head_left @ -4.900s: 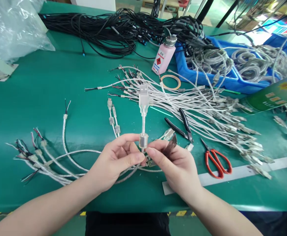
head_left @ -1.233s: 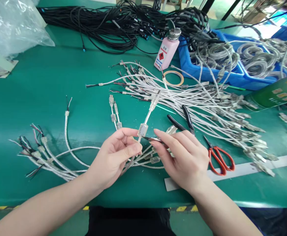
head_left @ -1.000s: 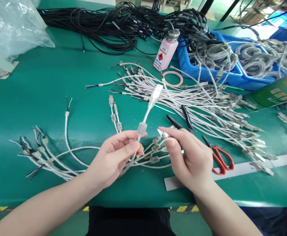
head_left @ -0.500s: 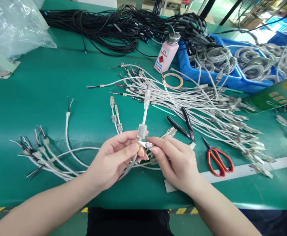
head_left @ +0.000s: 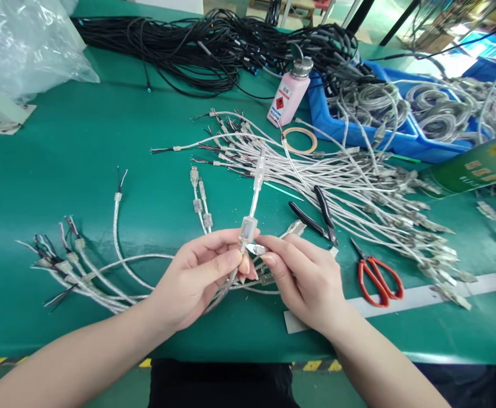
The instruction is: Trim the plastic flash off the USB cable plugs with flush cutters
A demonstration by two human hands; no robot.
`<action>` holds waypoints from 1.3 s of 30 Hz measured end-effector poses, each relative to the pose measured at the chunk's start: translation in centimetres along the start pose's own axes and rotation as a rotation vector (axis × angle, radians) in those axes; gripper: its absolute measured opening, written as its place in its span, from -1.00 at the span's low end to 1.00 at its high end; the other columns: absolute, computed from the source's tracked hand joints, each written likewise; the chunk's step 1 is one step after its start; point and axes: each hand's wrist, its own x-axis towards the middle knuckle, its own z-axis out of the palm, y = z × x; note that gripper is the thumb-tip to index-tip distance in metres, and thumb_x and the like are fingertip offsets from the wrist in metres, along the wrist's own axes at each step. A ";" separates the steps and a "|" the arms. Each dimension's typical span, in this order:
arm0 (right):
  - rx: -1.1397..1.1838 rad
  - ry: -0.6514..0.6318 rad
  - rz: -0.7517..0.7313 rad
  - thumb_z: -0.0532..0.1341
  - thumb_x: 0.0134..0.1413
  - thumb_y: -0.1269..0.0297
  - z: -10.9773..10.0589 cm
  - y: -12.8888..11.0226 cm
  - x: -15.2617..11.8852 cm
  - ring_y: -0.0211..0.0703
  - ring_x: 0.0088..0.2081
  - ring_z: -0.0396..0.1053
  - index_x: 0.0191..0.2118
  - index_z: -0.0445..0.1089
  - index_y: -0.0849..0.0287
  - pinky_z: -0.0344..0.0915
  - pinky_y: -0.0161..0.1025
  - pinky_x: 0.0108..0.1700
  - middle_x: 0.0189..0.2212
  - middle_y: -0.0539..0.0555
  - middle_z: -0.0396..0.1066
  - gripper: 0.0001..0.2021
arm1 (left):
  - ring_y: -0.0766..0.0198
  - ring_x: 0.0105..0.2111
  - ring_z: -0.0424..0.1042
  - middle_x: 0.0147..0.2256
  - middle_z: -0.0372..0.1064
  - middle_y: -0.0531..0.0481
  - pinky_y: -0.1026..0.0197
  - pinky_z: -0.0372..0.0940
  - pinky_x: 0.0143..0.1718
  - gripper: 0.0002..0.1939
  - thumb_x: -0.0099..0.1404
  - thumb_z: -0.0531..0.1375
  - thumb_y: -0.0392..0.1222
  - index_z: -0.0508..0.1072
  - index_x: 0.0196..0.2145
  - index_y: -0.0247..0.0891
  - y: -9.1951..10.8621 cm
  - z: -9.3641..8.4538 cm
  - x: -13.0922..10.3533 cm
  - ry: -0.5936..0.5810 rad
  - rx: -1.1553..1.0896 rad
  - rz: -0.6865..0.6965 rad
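Observation:
My left hand (head_left: 207,272) is closed, thumb and fingers pinching a clear-jacketed USB cable (head_left: 254,205) just below its ferrite bead (head_left: 248,228). The plug end (head_left: 260,170) points up and away from me. Beside the bead, my right hand (head_left: 305,272) pinches a small shiny blade (head_left: 257,249) between thumb and forefinger, its pointed end close to the cable at the bead's lower edge. Whether it touches the cable I cannot tell. More cables (head_left: 98,283) with stripped wire ends run under my hands from the left, and two USB plugs (head_left: 194,177) lie just beyond.
To the right lie black-handled nippers (head_left: 325,215), red-handled scissors (head_left: 381,280) and a steel ruler (head_left: 409,300). Beyond them spreads a pile of cables (head_left: 336,181). Further back are a pink bottle (head_left: 289,96), a tape roll (head_left: 299,140), blue bins (head_left: 435,148) and black cables (head_left: 179,51).
The cable's plug end has tilted slightly to the right, and the bead has shifted a little right too. The blade has turned slightly in my right fingers. Both hands keep their grips.

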 end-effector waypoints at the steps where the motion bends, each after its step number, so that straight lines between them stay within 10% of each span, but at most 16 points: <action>1: -0.006 -0.004 0.000 0.05 0.39 0.31 0.0 0.0 0.0 -0.29 -0.51 0.27 -0.10 0.45 0.32 0.21 -0.34 -0.45 -0.52 0.03 0.33 -0.74 | 0.35 -0.39 0.43 -0.46 0.45 -0.01 0.36 0.37 -0.28 -0.78 0.28 0.30 -0.30 0.62 -0.11 -0.25 0.0 0.0 0.0 0.002 -0.001 -0.002; 31: 0.199 -0.098 0.072 0.04 0.37 0.38 -1.0 0.0 0.4 -0.31 -0.50 0.40 -0.27 0.41 0.23 0.26 -0.37 -0.45 -0.50 0.01 0.45 -0.77 | 0.33 -0.42 0.41 -0.49 0.45 -0.01 0.28 0.33 -0.27 -0.84 0.26 0.31 -0.25 0.63 -0.19 -0.25 0.0 -0.2 0.0 0.003 0.029 -0.017; 39: 0.499 0.042 0.298 -0.02 0.44 0.28 -1.6 0.1 -0.4 -0.38 -0.61 0.23 -0.02 0.41 0.18 0.18 -0.41 -0.54 -0.64 -0.12 0.26 -0.73 | 0.14 -0.15 0.44 -0.16 0.48 -0.12 0.17 0.27 -0.12 -0.72 0.38 0.17 -0.11 0.57 -0.01 -0.14 -0.4 -0.4 0.4 -0.076 0.943 0.108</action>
